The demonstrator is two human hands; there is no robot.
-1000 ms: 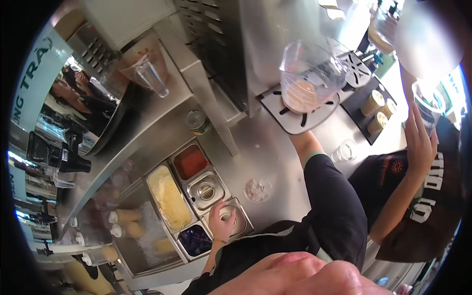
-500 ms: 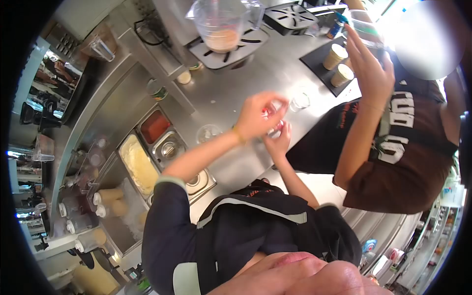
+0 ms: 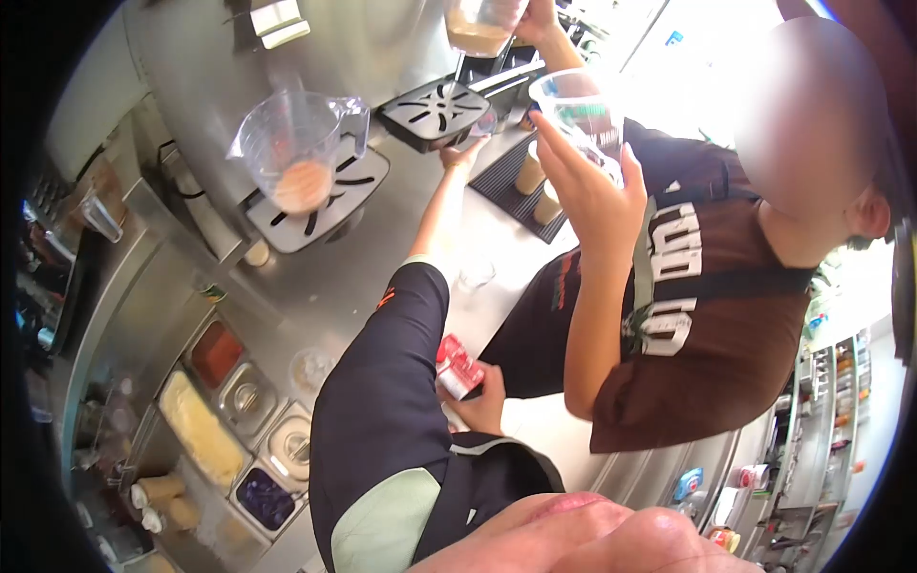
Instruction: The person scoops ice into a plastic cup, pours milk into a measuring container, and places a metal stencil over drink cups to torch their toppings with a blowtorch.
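Note:
My left hand (image 3: 461,156) is stretched forward over the steel counter, at the near edge of a black drip tray (image 3: 435,113). Its thumb and fingers are apart, close to a small clear item (image 3: 485,124) too unclear to name. Low by my body, my right hand (image 3: 479,406) is closed around a red-and-white pack (image 3: 459,366); its exact kind is unclear. A clear round container (image 3: 476,271) stands on the counter between my arm and the co-worker. Another clear container (image 3: 311,369) lies left of my sleeve.
A measuring jug (image 3: 296,143) with beige liquid stands on a grey drip tray (image 3: 358,177). To my right, a co-worker holds a clear cup (image 3: 576,110) and a second jug (image 3: 478,38). Filled cups (image 3: 531,172) sit on a black mat. Food pans (image 3: 218,353) line the left.
My left hand has left the red-and-white pack and reached forward to the black drip tray. My right hand keeps the pack lower down. The view has shifted; a second raised jug now shows.

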